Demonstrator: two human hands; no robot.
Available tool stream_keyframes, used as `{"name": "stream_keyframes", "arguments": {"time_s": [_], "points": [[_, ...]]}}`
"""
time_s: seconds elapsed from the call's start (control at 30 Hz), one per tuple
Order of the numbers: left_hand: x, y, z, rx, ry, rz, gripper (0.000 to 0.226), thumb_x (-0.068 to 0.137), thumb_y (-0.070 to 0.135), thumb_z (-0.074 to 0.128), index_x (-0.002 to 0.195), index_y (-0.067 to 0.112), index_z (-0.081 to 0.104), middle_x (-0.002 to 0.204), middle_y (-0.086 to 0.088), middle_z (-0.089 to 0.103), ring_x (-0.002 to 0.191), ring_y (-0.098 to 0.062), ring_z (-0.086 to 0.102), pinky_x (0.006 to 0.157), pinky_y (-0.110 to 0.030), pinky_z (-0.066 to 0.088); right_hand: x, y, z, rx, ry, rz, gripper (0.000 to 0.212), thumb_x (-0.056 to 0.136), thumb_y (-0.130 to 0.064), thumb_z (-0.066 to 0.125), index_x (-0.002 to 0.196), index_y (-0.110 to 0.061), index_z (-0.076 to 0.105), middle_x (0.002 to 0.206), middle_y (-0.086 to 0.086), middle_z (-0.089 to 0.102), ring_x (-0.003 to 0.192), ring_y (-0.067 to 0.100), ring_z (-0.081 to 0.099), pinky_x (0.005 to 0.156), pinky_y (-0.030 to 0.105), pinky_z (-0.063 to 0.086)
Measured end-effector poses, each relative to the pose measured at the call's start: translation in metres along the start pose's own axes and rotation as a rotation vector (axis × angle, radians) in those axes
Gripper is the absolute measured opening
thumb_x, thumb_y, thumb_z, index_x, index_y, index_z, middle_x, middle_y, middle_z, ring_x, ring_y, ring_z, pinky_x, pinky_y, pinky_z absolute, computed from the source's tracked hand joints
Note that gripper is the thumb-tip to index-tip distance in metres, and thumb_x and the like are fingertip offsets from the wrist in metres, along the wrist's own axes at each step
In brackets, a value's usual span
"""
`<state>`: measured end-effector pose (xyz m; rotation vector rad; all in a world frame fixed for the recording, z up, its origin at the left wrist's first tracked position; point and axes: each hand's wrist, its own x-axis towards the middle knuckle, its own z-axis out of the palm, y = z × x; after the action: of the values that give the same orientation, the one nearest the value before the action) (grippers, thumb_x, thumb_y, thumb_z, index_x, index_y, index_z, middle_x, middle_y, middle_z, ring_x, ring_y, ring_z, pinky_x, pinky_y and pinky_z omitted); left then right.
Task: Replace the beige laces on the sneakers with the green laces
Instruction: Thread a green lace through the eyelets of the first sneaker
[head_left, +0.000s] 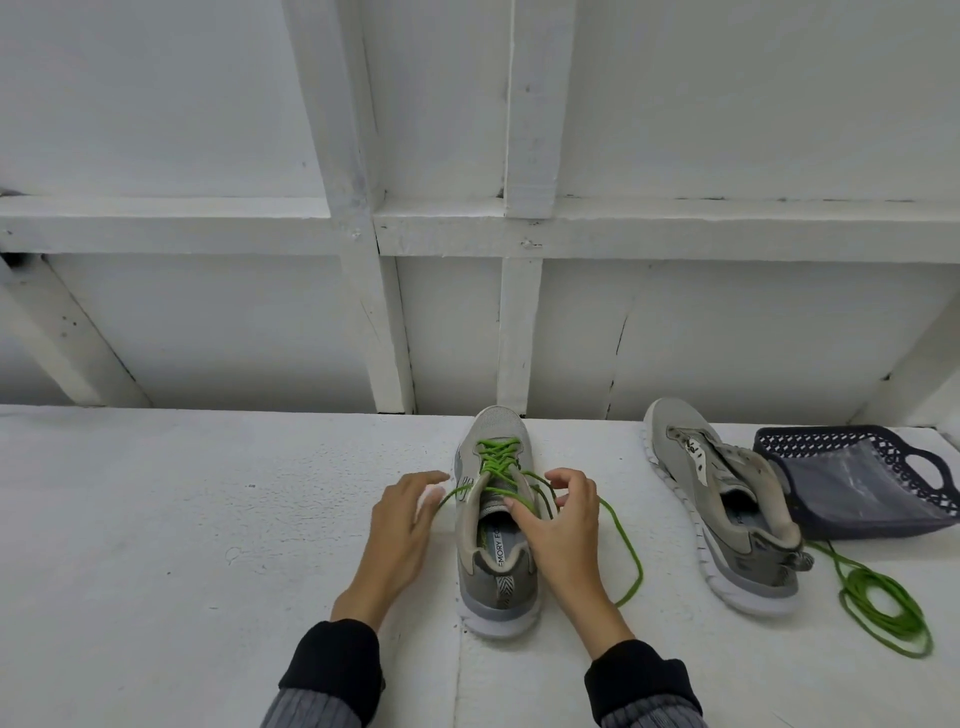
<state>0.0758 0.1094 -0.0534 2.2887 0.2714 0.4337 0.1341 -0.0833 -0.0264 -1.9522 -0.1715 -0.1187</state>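
Clearly the limp green lace (498, 460) wants pinching near its tips; right hand (558, 525) pinches it, left hand (405, 525) spread

Centre sneaker (496, 525): grey-beige upper, white sole, bright green lace (498, 457), black-and-white zigzag heel tab. Right sneaker (727, 519): same grey-beige, white sole. Basket (857, 483), right edge: dark navy, perforated lattice. Coiled lace (883, 608), lower right: green. Table (182, 519), wall: white. Cuffs: black over ribbed grey.
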Motion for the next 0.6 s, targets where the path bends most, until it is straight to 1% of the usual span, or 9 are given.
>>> {"name": "stream_keyframes", "arguments": {"time_s": [0.07,0.13,0.23,0.3,0.37,0.4,0.47,0.53,0.6], "points": [[0.001,0.014,0.004,0.037,0.014,0.108,0.031,0.096,0.058,0.038,0.109,0.041,0.061,0.115,0.027,0.057,0.111,-0.001,0.048,0.094,-0.027,0.034,0.000,-0.001,0.000,0.006,-0.002,0.008,0.049,0.070,-0.031,0.083,0.102,-0.028,0.046,0.105,-0.008,0.044,0.101,0.015,0.044,0.071,0.013,0.036],[0.003,0.025,0.003,-0.074,0.039,0.075,0.021,0.094,0.053,0.050,0.096,0.037,0.064,0.110,0.024,0.062,0.108,-0.001,0.053,0.093,-0.028,0.037,0.000,0.000,0.000,0.006,0.000,0.011,0.049,0.070,-0.032,0.083,0.102,-0.029,0.046,0.105,-0.008,0.045,0.101,0.015,0.044,0.073,0.015,0.037],[0.007,0.039,0.002,-0.503,0.021,-0.127,0.015,0.098,0.023,0.055,0.088,0.015,0.063,0.108,0.006,0.072,0.107,-0.006,0.063,0.093,-0.026,0.045,0.001,0.003,0.001,0.001,0.001,0.015,0.048,0.070,-0.031,0.083,0.103,-0.028,0.048,0.107,-0.008,0.046,0.104,0.014,0.041,0.080,0.022,0.037],[0.011,0.041,-0.002,-0.881,0.125,-0.313,0.019,0.102,0.016,0.047,0.085,0.009,0.053,0.100,-0.002,0.075,0.100,-0.013,0.070,0.089,-0.028,0.051,0.001,0.004,0.001,-0.005,0.001,0.016,0.048,0.070,-0.029,0.083,0.104,-0.027,0.048,0.108,-0.007,0.045,0.106,0.013,0.038,0.083,0.023,0.035],[0.014,0.036,-0.010,-1.206,0.274,-0.461,0.021,0.104,0.012,0.040,0.084,0.010,0.046,0.080,-0.004,0.069,0.075,-0.012,0.070,0.079,-0.029,0.058,0.001,0.004,0.001,0.011,-0.009,0.032,0.049,0.071,-0.027,0.082,0.106,-0.027,0.048,0.109,-0.008,0.044,0.107,0.014,0.037,0.086,0.026,0.037],[0.015,0.032,-0.013,-1.262,0.332,-0.511,0.021,0.104,0.011,0.039,0.083,0.011,0.045,0.072,-0.002,0.059,0.061,-0.009,0.061,0.070,-0.025,0.058,0.000,0.004,0.001,0.022,-0.014,0.042,0.049,0.071,-0.027,0.081,0.107,-0.027,0.047,0.109,-0.009,0.044,0.107,0.014,0.038,0.087,0.027,0.038],[0.012,0.023,-0.018,-0.999,0.347,-0.537,0.019,0.104,0.013,0.041,0.085,0.014,0.044,0.069,0.000,0.042,0.054,-0.008,0.040,0.054,-0.022,0.046,-0.001,0.003,0.000,0.043,-0.021,0.054,0.049,0.073,-0.027,0.081,0.107,-0.028,0.046,0.110,-0.009,0.043,0.107,0.014,0.040,0.087,0.027,0.040],[0.006,0.009,-0.018,-0.543,0.269,-0.425,0.018,0.104,0.019,0.043,0.086,0.017,0.044,0.072,-0.002,0.045,0.060,-0.013,0.038,0.058,-0.028,0.040,-0.001,0.001,-0.001,0.060,-0.034,0.063,0.048,0.075,-0.029,0.080,0.107,-0.028,0.046,0.111,-0.009,0.044,0.105,0.012,0.042,0.085,0.025,0.040],[0.002,0.001,-0.016,-0.283,0.185,-0.290,0.017,0.103,0.023,0.046,0.086,0.019,0.047,0.075,-0.003,0.053,0.065,-0.016,0.044,0.061,-0.027,0.039,-0.001,0.000,-0.001,0.064,-0.052,0.064,0.045,0.075,-0.030,0.079,0.107,-0.027,0.047,0.111,-0.009,0.047,0.102,0.011,0.044,0.080,0.020,0.039]]}}
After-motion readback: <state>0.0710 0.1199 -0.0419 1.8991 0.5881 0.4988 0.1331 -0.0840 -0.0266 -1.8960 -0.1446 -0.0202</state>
